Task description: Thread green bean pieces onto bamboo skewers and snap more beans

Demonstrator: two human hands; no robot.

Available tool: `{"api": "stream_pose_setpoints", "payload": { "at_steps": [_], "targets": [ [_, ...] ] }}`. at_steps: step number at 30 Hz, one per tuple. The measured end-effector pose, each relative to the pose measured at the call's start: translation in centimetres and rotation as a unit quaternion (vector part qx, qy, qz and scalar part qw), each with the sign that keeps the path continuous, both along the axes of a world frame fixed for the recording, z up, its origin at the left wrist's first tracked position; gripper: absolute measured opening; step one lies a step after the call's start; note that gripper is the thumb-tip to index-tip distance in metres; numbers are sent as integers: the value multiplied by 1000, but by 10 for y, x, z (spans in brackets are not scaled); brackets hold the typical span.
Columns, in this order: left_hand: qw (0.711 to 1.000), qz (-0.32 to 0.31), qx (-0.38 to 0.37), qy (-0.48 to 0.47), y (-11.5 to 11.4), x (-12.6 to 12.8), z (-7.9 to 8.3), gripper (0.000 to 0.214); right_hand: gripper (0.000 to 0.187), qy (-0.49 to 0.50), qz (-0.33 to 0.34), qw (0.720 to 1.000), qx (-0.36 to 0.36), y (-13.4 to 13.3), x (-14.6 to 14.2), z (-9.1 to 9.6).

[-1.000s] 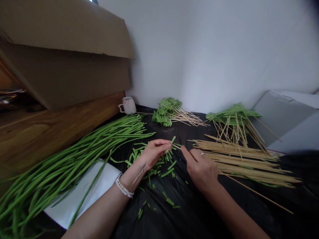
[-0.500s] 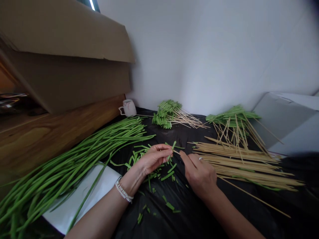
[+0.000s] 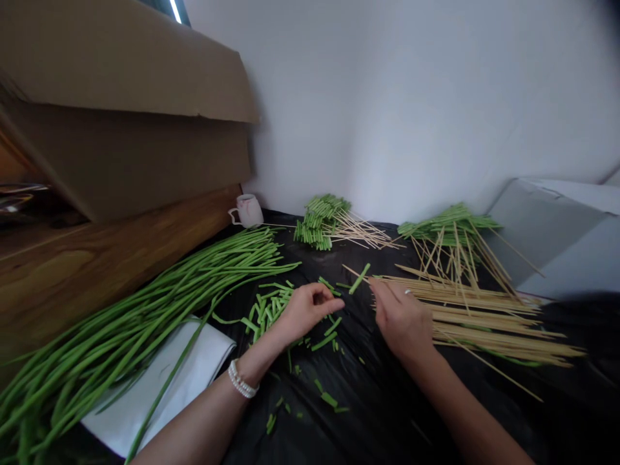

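Observation:
My right hand (image 3: 402, 318) pinches a thin bamboo skewer (image 3: 351, 271) that points up and to the left. One short green bean piece (image 3: 359, 278) is threaded on it near the tip. My left hand (image 3: 310, 309) is curled, fingertips pinched together, down on the scatter of cut bean pieces (image 3: 271, 307) on the black sheet (image 3: 368, 400). What the left fingers hold is hidden. A gap of bare sheet separates the two hands.
A heap of long green beans (image 3: 145, 310) lies at the left, partly over a white cloth (image 3: 159, 381). Loose skewers (image 3: 484, 316) lie at the right. Two piles of threaded skewers (image 3: 324, 223) (image 3: 450, 226) sit by the wall, near a small white cup (image 3: 248, 211). A cardboard box (image 3: 121, 110) overhangs a wooden ledge.
The hands have parted. My right hand has drawn the skewer, with a bean piece on it, up and to the right. My left hand has dropped onto the cut pieces.

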State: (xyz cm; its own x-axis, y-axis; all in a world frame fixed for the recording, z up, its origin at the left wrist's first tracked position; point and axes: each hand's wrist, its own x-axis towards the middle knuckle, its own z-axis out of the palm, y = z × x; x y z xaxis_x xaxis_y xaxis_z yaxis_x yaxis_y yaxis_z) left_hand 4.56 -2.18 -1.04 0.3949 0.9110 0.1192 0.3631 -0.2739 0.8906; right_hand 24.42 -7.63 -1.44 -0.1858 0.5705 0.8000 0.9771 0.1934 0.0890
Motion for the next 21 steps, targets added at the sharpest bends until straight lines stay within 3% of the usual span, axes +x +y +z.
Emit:
{"api": "stream_pose_setpoints", "payload": {
  "at_steps": [2, 4, 9, 13, 16, 18, 21],
  "targets": [
    [983, -36, 95, 151, -3, -3, 2, 30, 24, -5, -11, 1000, 1, 1, 4, 2],
    [959, -69, 133, 241, -6, -5, 4, 24, 24, -15, -11, 1000, 2, 1, 3, 3],
    [947, -110, 134, 270, -9, -5, 4, 9, 25, -22, -11, 1000, 0, -1, -2, 3],
    [977, -73, 137, 148, -5, -5, 3, 9, 24, -8, 4, 1000, 10, -3, -3, 5],
    [999, 1, 44, -20, 2, -6, 4, 14, 26, -1, 20, 1000, 23, -4, -5, 7],
    [986, 37, -62, -151, 7, -7, 4, 20, 26, -9, 35, 999, 37, -6, -8, 8],
    [927, 63, -208, -307, 12, -9, 5, 31, 26, -23, 57, 997, 44, -8, -12, 8]
  ]
}}
